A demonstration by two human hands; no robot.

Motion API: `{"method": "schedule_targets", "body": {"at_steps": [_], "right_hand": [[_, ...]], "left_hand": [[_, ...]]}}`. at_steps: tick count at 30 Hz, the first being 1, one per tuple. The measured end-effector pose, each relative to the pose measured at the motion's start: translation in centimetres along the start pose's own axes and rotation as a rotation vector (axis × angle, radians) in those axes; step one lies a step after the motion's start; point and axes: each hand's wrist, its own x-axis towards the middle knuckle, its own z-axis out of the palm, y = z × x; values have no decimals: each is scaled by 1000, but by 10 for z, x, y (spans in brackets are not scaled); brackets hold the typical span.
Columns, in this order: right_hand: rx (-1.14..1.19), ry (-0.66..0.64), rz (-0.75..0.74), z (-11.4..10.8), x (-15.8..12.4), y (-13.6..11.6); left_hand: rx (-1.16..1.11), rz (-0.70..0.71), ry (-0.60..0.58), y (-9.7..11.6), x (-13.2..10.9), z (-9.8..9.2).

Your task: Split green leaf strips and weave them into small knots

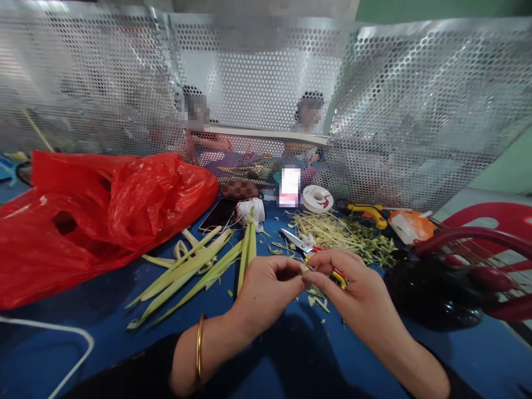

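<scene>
My left hand (268, 288) and my right hand (344, 285) meet over the blue table (103, 310), fingertips pinched together on a small pale leaf piece (305, 269). The right hand also grips scissors (301, 243) with red and yellow handles; the blades point up and left. Several long green leaf strips (195, 271) lie fanned out left of my left hand. Small cut scraps (318, 302) lie under the hands. A gold bangle (199, 349) circles my left wrist.
A red plastic bag (100, 216) fills the left. A phone (218, 215), thread ball (251, 210), tape roll (317, 198), yellow cutter (369, 213) and trimmings pile (344, 233) lie behind. Black bag (432, 293) and red chair (486, 233) at right. Two people sit beyond the perforated screen (415, 111).
</scene>
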Motion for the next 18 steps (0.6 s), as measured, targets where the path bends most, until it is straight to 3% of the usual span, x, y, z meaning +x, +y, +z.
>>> {"method": "schedule_targets", "body": {"at_steps": [10,18], "right_hand": [[-131,-55,-187,3,-1,-2],[113,-60,8,6,-1,-5]], "left_hand": [[325,31,-26,-8,1,-2],[485,85,-81,-6,0,-3]]}}
